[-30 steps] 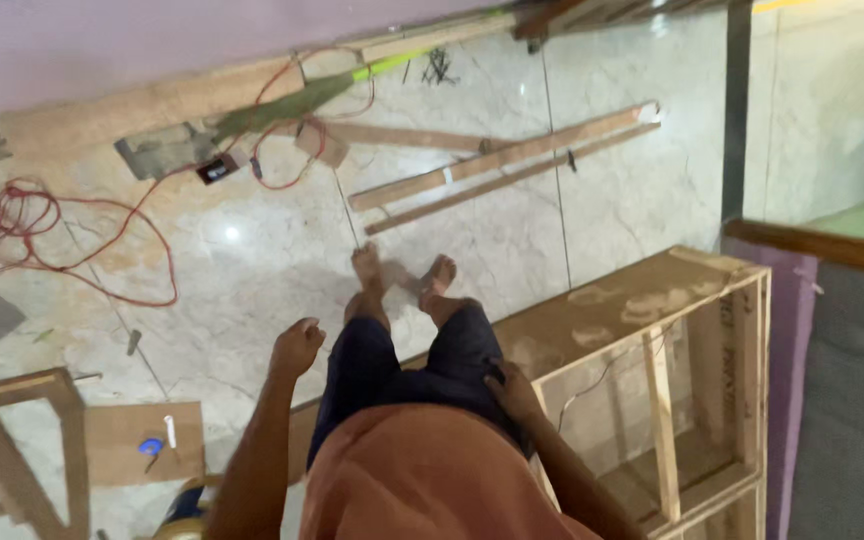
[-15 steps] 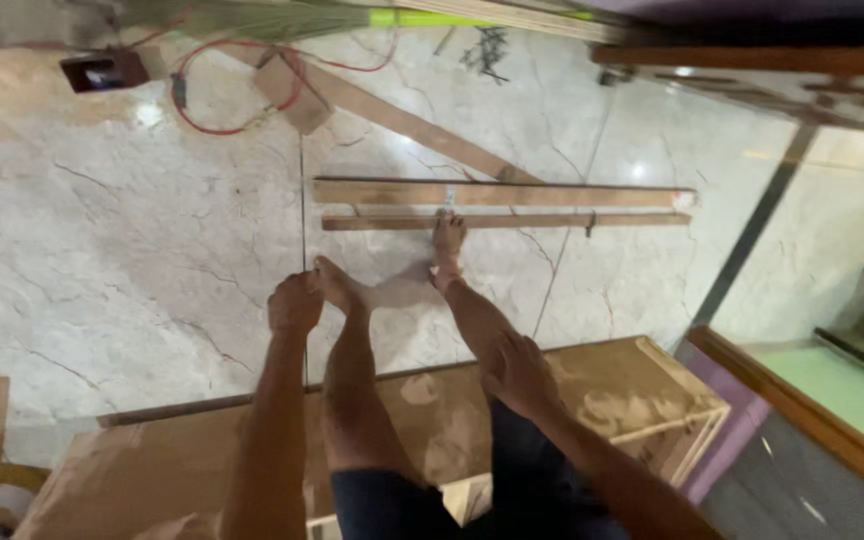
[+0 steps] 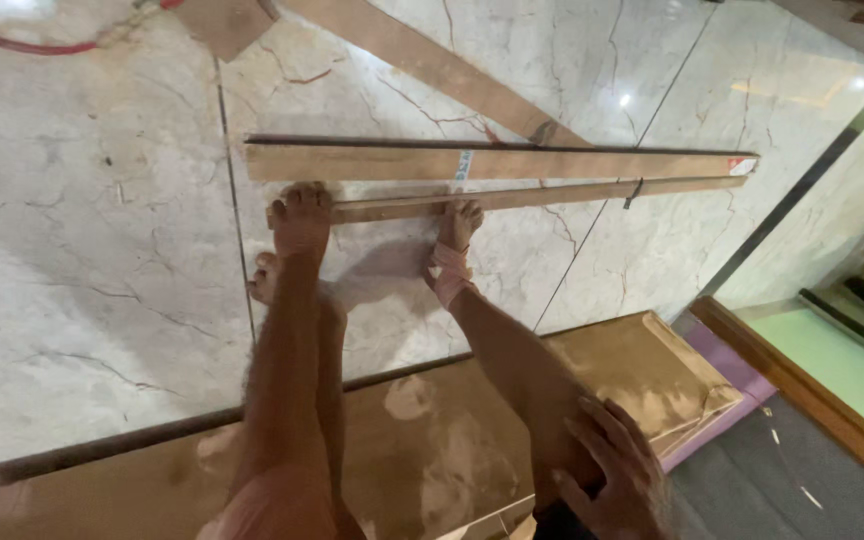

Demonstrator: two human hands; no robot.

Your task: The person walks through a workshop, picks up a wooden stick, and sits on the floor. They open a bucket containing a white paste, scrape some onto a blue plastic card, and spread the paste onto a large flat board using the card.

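- Far left: red cable (image 3: 12,45) lying in a loose curve on the marble floor (image 3: 82,230).
- Just right of it, at the far edge: a small flat board offcut (image 3: 222,20).
- Left of centre: left hand (image 3: 299,215) stretched out on a straight arm, fingers curled in on themselves and clasping nothing, hanging over the left end of the thin lath (image 3: 532,195); cannot tell whether touching it.
- Under that arm: left foot (image 3: 264,280), partly hidden, flat on the floor.
- Centre, farther off: wide batten (image 3: 492,160) lying crosswise, just beyond the thin lath and almost parallel to it, both reaching well to the right.
- Far centre: long plank (image 3: 432,65) slanting across the floor, its right end slipping under the batten.
- Centre: right foot (image 3: 457,235), toes up against the thin lath.
- Near, across the bottom: dusty plywood cabinet (image 3: 432,440), under the legs.
- Near right: right hand (image 3: 612,470) resting on the right leg, fingers spread and relaxed, holding nothing.
- Right of the cabinet: purple sheet (image 3: 712,430) showing at its edge.
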